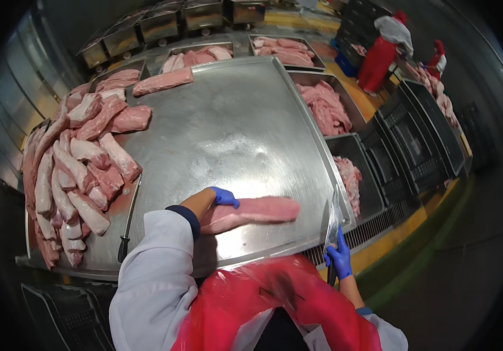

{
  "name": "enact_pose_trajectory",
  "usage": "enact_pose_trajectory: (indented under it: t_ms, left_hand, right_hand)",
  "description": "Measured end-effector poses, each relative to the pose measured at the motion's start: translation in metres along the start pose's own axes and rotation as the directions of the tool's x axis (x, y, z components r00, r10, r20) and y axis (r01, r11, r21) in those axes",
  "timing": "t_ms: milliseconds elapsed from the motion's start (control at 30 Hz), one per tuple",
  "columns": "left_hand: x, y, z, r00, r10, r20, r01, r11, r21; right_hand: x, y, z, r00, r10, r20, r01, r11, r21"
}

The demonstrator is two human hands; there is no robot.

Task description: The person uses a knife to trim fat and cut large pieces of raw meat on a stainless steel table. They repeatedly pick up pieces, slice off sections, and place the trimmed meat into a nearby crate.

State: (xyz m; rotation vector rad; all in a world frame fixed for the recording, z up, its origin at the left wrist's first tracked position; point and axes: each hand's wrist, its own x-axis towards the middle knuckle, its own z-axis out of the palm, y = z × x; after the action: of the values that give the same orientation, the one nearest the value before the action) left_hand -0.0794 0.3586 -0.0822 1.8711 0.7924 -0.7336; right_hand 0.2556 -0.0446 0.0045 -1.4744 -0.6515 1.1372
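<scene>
A long pale-pink pork loin (266, 210) lies crosswise on the steel table (228, 134), close to its near edge. My left hand (224, 198), in a blue glove, grips the loin's far edge near its left end, part of which my forearm hides. Over the table's right edge, my right hand (339, 257) is closed round the black handle of a knife (333, 222). Its blade points up and away from me, apart from the meat.
Many long meat pieces (82, 164) are heaped at left, beside a sharpening steel (130, 216). One loin (163, 82) sits at the far left corner. Meat-filled bins (324, 108) border the table; black crates (409, 134) stand right. Two co-workers (383, 50) stand beyond.
</scene>
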Motion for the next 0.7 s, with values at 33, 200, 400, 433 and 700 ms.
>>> enact_pose_trajectory:
  t_ms: [33,200,400,433,700]
  left_hand:
    - [0.005,0.011,-0.006,0.990,-0.011,-0.142,0.050,0.960,0.274]
    - [-0.044,0.051,0.026,0.646,0.169,-0.744,0.081,0.955,0.287]
    - [-0.048,0.020,0.055,0.692,0.162,-0.703,0.062,0.958,0.281]
    - [-0.039,-0.007,0.046,0.625,0.212,-0.752,-0.135,0.977,0.164]
    - [0.007,0.109,0.029,0.529,0.271,-0.804,0.296,0.829,0.474]
  right_hand:
    - [-0.007,0.002,0.004,1.000,0.000,-0.013,0.000,0.999,0.047]
    - [-0.017,0.004,0.003,0.993,0.004,-0.120,-0.008,1.000,-0.027]
    - [0.022,0.008,-0.008,0.997,0.017,-0.075,-0.023,0.997,-0.073]
    - [0.037,0.017,-0.012,0.999,0.003,-0.041,-0.007,0.994,-0.106]
    - [0.132,-0.003,-0.008,0.988,0.040,0.147,-0.017,0.987,-0.158]
